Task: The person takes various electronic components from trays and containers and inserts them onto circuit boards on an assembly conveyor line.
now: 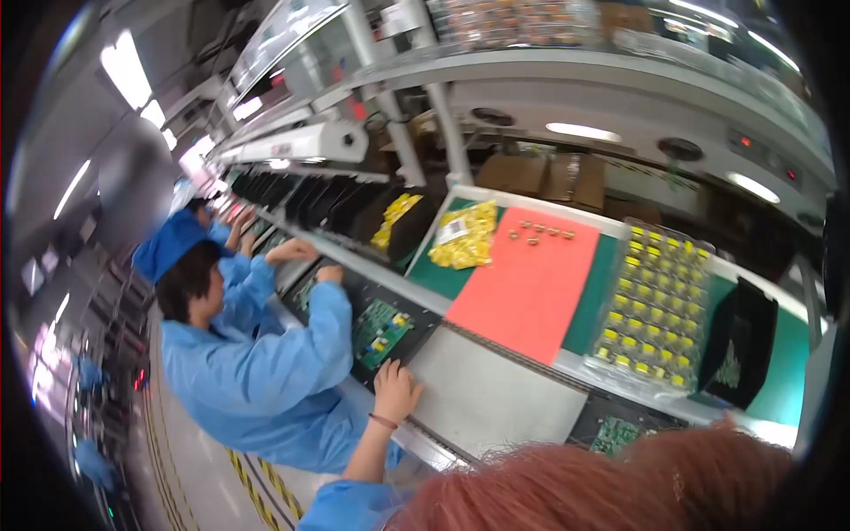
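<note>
My left hand (396,392) lies with fingers apart at the near end of a black carrier, beside the bare grey plate (496,394). It holds nothing that I can see. A dark band circles the wrist below a blue sleeve. In the carrier just beyond my fingers sits a green circuit board (382,332) with yellow, white and dark parts on it. Another green circuit board (613,435) shows at the lower right, partly covered by reddish hair (602,482). My right hand cannot be made out; the hair blocks that area.
Across the line, a pink sheet (531,274) on a green mat bears several small metallic parts (532,241). Left of it lies a bag of yellow parts (467,234); right, a clear tray of yellow-topped components (651,305) and a black bin (739,345). A co-worker (257,363) works at left.
</note>
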Motion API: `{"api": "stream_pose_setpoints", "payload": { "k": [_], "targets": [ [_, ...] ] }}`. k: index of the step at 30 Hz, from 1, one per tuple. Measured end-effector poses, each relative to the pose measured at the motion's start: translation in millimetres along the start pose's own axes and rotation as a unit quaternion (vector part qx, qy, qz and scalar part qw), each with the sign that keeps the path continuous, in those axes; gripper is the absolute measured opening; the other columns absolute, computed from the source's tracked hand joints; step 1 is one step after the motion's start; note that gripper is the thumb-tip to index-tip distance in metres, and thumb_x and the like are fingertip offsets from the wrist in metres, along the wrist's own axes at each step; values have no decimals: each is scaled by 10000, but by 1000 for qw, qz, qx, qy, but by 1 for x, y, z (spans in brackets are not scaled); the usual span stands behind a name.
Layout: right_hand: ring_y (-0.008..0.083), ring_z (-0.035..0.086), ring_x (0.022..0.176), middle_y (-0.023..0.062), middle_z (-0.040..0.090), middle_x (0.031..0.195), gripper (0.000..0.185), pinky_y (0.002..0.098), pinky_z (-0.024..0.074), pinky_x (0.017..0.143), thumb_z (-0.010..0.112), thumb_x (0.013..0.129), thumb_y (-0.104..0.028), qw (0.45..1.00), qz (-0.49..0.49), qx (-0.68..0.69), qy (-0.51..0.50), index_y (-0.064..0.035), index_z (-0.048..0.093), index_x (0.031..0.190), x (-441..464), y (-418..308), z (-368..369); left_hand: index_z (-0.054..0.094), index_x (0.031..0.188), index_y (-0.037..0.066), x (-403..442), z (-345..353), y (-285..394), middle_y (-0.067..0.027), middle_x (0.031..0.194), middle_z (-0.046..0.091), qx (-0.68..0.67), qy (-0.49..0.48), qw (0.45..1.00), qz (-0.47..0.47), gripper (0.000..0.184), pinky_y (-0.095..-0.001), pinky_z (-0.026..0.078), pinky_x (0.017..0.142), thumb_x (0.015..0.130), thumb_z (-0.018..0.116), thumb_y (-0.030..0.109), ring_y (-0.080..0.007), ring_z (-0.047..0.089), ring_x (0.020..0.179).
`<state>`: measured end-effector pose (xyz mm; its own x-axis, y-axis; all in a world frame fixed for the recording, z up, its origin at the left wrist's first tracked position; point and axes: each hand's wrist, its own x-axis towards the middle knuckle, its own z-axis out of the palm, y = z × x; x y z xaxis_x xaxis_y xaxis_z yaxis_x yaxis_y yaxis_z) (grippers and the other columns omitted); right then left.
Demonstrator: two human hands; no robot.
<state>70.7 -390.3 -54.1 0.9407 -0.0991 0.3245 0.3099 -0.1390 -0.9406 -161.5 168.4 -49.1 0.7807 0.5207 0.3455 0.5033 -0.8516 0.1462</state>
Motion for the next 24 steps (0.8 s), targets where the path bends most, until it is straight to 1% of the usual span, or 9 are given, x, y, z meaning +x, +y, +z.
{"api": "stream_pose_setpoints", "payload": {
  "k": [3,4,8,12,14,18,20,22,24],
  "targets": [
    [56,441,779,5,523,956,267,186,371,675,481,922,-93,969,-114,-219,-3,-41,514,1182,89,22,-23,550,950,9,-2,3,-6,-198,1149,489,70,7,996,-61,384,-510,329,956,699,676,270,-369,394,1174],
    [56,441,779,5,523,956,267,186,371,675,481,922,-93,968,-127,-215,-23,-41,514,1182,111,46,-16,544,957,-1,-3,6,-4,-199,1142,491,76,-5,995,-62,396,-504,322,963,706,664,280,-359,399,1169],
    [193,536,872,104,577,982,331,281,422,788,522,843,-62,938,-54,-323,-112,27,506,1161,161,145,-49,544,950,-13,5,9,-1,-193,1071,516,43,-8,996,-81,382,-485,331,954,707,655,259,-335,441,1097],
    [301,575,984,198,602,1047,411,339,431,880,527,763,-7,913,-3,-377,-156,69,490,1165,226,171,-47,531,837,11,15,-1,6,-157,865,566,-30,15,992,-124,275,-417,420,811,703,658,215,-307,520,918],
    [296,569,1009,201,599,1066,404,339,426,887,512,771,-2,916,-12,-361,-174,65,489,1169,227,153,-36,527,784,23,13,1,10,-141,794,581,-29,39,994,-101,251,-400,444,740,704,657,222,-300,550,852],
    [318,562,1054,226,591,1093,365,361,431,882,472,806,-1,928,-46,-326,-172,46,496,1167,187,69,10,543,706,45,4,-19,34,-128,690,583,-113,-40,993,-2,198,-400,457,693,713,650,212,-305,563,739],
    [378,560,1022,256,590,1050,346,400,449,845,488,810,-20,880,-67,-434,-179,28,507,1153,188,64,11,546,671,63,2,-32,54,-116,645,581,-158,-69,983,59,175,-391,458,678,718,649,197,-302,565,687],
    [421,546,989,279,585,1004,342,435,458,803,510,799,-31,857,-103,-473,-175,14,520,1138,186,58,9,575,682,65,4,-37,70,-106,644,606,-210,-222,941,146,201,-395,465,664,747,642,243,-302,585,685],
    [423,552,966,275,593,975,335,445,461,780,534,785,-34,857,-87,-490,-133,3,533,1118,183,59,11,567,676,52,-2,-22,87,-121,611,607,-292,-250,892,236,283,-399,472,662,761,615,318,-323,588,594]
  ]
}}
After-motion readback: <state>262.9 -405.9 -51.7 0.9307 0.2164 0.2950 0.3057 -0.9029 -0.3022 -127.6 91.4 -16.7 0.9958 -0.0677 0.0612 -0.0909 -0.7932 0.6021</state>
